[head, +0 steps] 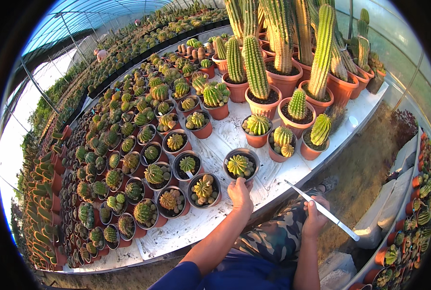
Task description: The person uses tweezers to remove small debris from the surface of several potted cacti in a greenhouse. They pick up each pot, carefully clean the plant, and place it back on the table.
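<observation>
My left hand (241, 194) grips the near rim of a round plastic pot (254, 159). In that pot grows a ribbed green cactus (238, 165) with small round offsets beside it. Over the bench's front edge, my right hand (316, 214) holds long metal tweezers (331, 216) by their middle. The tips point up and left toward the bench, some way from the pot. To the left of my left hand stands another potted cactus (203, 188) with a yellowish, clustered body. A cactus pot with a white label (189, 174) is just behind it.
The white bench (222, 136) carries dense rows of potted cacti (128, 145) on the left. Tall columnar cacti (255, 69) in terracotta-coloured pots stand at the back right, near a small white cup (351, 122). Concrete blocks (367, 210) lie beyond the aisle. A distant person (101, 54) is at upper left.
</observation>
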